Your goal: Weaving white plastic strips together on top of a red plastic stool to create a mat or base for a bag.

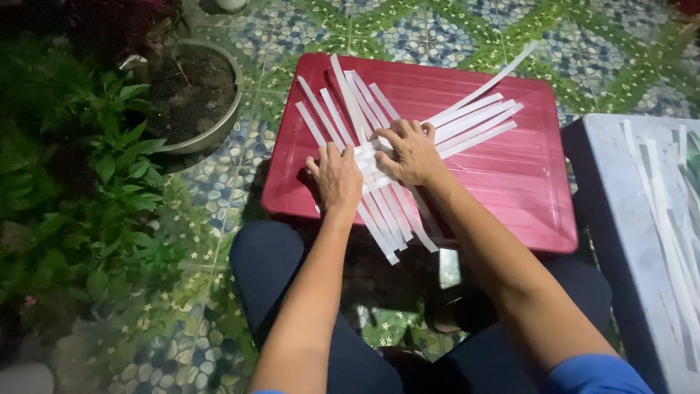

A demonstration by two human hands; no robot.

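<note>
On the red stool top: my two hands rest over a crossing of white strips, seen from above my knees.

Left hand (335,177): laid flat, palm down, fingers close together and pressing the near strips onto the surface; it grips nothing.

Right hand (413,152): curled over the crossing point, fingertips bent down onto the strips; whether a strip is pinched beneath them I cannot tell.

White strips (467,120): long, flat, narrow bands, pale and slightly glossy, lying in two fans, one running toward the upper left and lower right, the other slanting out to the upper right.

Location: the strips lie across the middle of the red plastic stool (510,182), several ends overhanging its near edge and one reaching past its far right corner.

Progress, as I judge it: only a small interlaced patch shows under my hands; nearly the whole length of every strip is loose, so the weave looks barely started.

Spare strips (667,211): more white bands on the grey surface (620,219) to my right, untouched.

Surroundings: a pot of soil (191,95) and green plants (95,182) to my left, on a patterned tile floor (408,29).
</note>
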